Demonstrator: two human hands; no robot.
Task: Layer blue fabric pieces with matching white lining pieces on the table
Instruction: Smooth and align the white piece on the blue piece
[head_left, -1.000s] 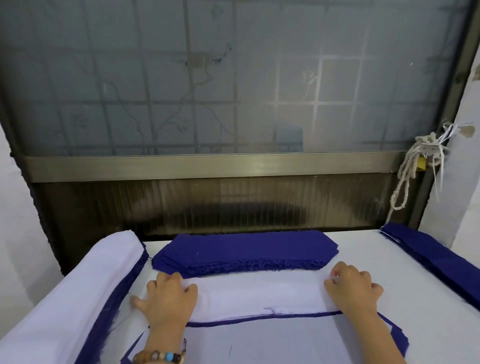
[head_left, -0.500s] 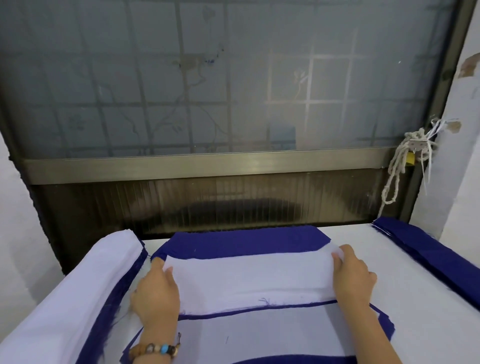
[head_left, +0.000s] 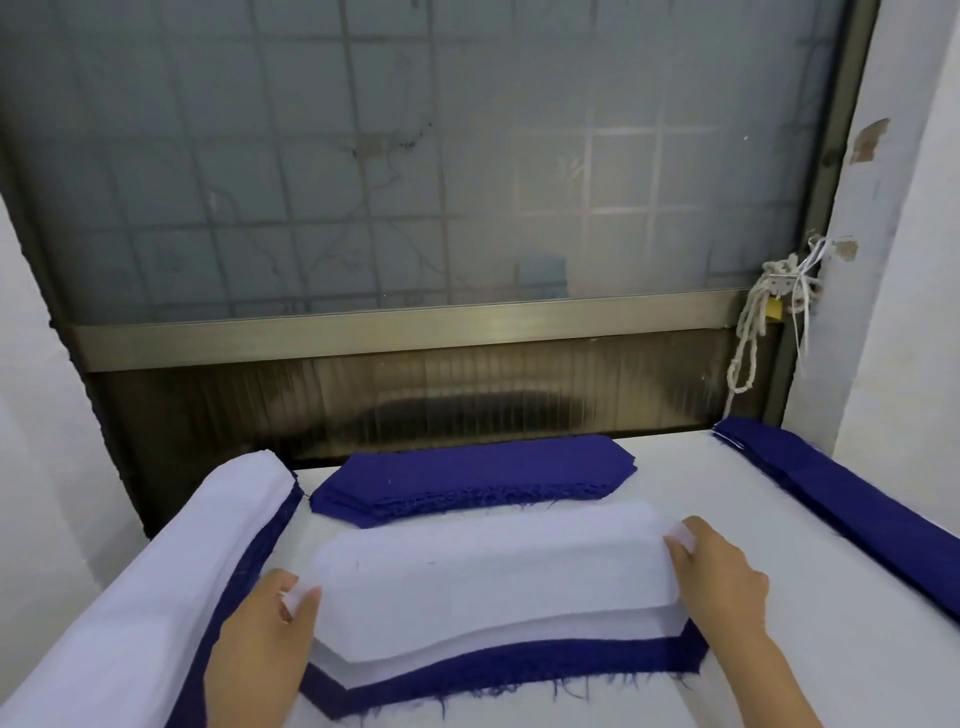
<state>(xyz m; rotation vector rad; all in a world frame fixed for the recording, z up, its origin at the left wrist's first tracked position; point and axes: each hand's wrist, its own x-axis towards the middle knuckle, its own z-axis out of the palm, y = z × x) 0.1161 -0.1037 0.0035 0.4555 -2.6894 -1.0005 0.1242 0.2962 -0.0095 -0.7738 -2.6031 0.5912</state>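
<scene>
— What has changed in the last second?

— Both hands were lying flat on the long white lining piece with clipped corners (head_left: 483, 587). Then they raised it towards 12 o'clock, over the front of the stack of dark-blue cut fabric pieces (head_left: 467, 478). Now it is back at 6 o'clock and that stack shows whole again.

— So where is the lining?

— Stretched over the frayed dark-blue fabric piece (head_left: 519, 670) on the white-covered table (head_left: 831, 623), with another white layer just beneath it. Its near edge sags in the middle, so I judge it is not yet laid down. This layer is being lined up, not finished.

— And the grip?

— The left hand (head_left: 260, 639) pinches the 9 o'clock end between thumb and fingers. The right hand (head_left: 722, 587) pinches the 3 o'clock end the same way. Both are closed narrowly on the cloth and hold nothing else.
</scene>
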